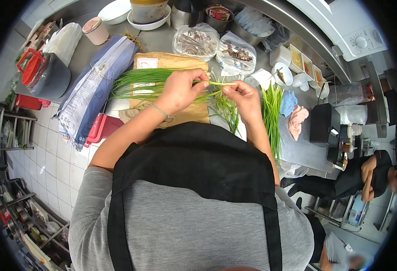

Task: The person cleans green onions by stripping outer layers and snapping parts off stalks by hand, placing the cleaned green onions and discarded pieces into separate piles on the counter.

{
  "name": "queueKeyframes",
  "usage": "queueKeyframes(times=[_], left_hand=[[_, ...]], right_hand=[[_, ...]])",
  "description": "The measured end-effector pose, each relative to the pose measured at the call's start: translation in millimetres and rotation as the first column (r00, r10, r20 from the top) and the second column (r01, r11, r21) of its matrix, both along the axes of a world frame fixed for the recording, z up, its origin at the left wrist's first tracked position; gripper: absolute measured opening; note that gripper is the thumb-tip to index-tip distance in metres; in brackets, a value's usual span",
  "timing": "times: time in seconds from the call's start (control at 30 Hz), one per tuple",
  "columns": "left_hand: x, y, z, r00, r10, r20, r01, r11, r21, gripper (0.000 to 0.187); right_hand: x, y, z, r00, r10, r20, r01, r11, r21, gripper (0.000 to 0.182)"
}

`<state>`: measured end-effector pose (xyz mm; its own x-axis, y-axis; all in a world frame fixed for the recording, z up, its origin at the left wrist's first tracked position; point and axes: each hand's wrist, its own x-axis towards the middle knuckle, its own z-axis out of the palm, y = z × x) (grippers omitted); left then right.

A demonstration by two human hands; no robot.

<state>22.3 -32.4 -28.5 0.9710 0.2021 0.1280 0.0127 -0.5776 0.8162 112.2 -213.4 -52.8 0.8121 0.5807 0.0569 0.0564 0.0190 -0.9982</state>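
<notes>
Long green stalks (140, 77) stretch leftward from my left hand (183, 89), whose fingers are closed round them over brown paper (180, 61). The pale ends of a few stalks reach my right hand (242, 95), where thumb and forefinger pinch them. Below and between the hands lies a loose heap of thin green trimmings (225, 110). A second bunch of green stalks (272, 108) rests on the steel counter just right of my right hand.
A long wrapped bundle (94, 86) and a dark container with a red handle (45, 74) are at left. Plastic bags of dried food (196, 41) stand behind. Blue (288, 102) and pink cloths (298, 121) lie at right. Another person (352, 178) stands far right.
</notes>
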Motion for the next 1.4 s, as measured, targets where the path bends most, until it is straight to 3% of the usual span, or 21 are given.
queueKeyframes(times=[0.13, 0.23, 0.3, 0.37, 0.47, 0.6, 0.63, 0.73, 0.83, 0.93, 1.03, 1.13, 1.23, 1.3, 1.33, 1.4], left_hand=[[-0.9, 7.2, -2.9, 0.999, 0.008, 0.033, -0.009, 0.999, 0.046, 0.013], [-0.4, 17.3, -13.0, 0.997, 0.038, 0.064, -0.039, 0.999, 0.018, 0.013], [1.3, 22.2, -15.9, 0.998, 0.053, 0.038, -0.053, 0.999, 0.004, 0.014], [11.1, 20.4, -28.1, 0.996, -0.016, 0.089, 0.027, 0.991, -0.128, 0.015], [23.5, 2.7, -42.7, 0.992, -0.074, 0.101, 0.096, 0.968, -0.232, 0.016], [33.4, -16.4, -58.6, 0.985, -0.155, 0.075, 0.170, 0.940, -0.295, 0.015], [27.4, -20.4, -41.1, 0.967, -0.242, -0.080, 0.165, 0.833, -0.527, 0.014], [20.3, -20.9, -17.1, 0.919, -0.275, -0.282, 0.082, 0.833, -0.547, 0.013], [19.9, -17.9, -22.4, 0.936, -0.291, -0.198, 0.158, 0.850, -0.503, 0.013], [20.0, -13.9, -27.6, 0.939, -0.307, -0.153, 0.208, 0.864, -0.458, 0.018], [17.6, -9.2, -29.4, 0.935, -0.319, -0.154, 0.211, 0.850, -0.483, 0.024], [15.7, -4.1, -29.6, 0.923, -0.335, -0.191, 0.210, 0.852, -0.479, 0.024], [13.7, -3.2, -31.8, 0.917, -0.333, -0.220, 0.176, 0.832, -0.526, 0.025], [12.1, 1.0, -33.0, 0.942, -0.278, -0.188, 0.197, 0.911, -0.363, 0.025], [11.3, 3.5, -33.6, 0.953, -0.253, -0.167, 0.201, 0.940, -0.276, 0.025], [9.9, 8.5, -35.1, 0.955, -0.253, -0.157, 0.185, 0.916, -0.355, 0.025]], right_hand=[[14.5, -21.0, -0.5, 0.988, -0.142, -0.055, 0.146, 0.986, 0.080, 0.005], [33.9, -47.7, 0.6, 0.920, -0.306, -0.246, 0.365, 0.898, 0.245, 0.003], [42.1, -60.5, 0.9, 0.925, -0.262, -0.275, 0.339, 0.895, 0.289, 0.004], [40.0, -60.0, -2.9, 0.941, -0.212, -0.265, 0.305, 0.870, 0.388, 0.011], [16.1, -32.2, 1.4, 0.934, -0.315, -0.170, 0.358, 0.846, 0.396, 0.014], [5.1, -16.2, -7.2, 0.937, -0.311, -0.157, 0.347, 0.872, 0.345, 0.011], [5.8, -17.0, -11.2, 0.945, -0.306, -0.118, 0.328, 0.884, 0.332, 0.013], [3.0, -18.9, -7.6, 0.939, -0.327, 0.103, 0.300, 0.929, 0.215, 0.014], [4.3, -21.9, -16.5, 0.835, -0.314, 0.452, 0.317, 0.946, 0.071, 0.014], [2.6, -23.7, -4.7, 0.577, -0.218, 0.787, 0.405, 0.913, -0.044, 0.016], [2.3, -22.7, 3.0, 0.406, -0.138, 0.903, 0.457, 0.887, -0.070, 0.019], [2.1, -23.9, 0.3, 0.411, -0.103, 0.906, 0.479, 0.870, -0.118, 0.017], [7.2, -28.2, -2.2, 0.329, -0.003, 0.944, 0.448, 0.881, -0.153, 0.017], [13.4, -29.8, -23.8, 0.790, -0.234, 0.566, 0.326, 0.943, -0.066, 0.018], [16.6, -31.3, -36.4, 0.920, -0.280, 0.273, 0.289, 0.957, 0.006, 0.019], [24.3, -40.3, -48.6, 0.952, -0.194, 0.238, 0.221, 0.971, -0.092, 0.018]])
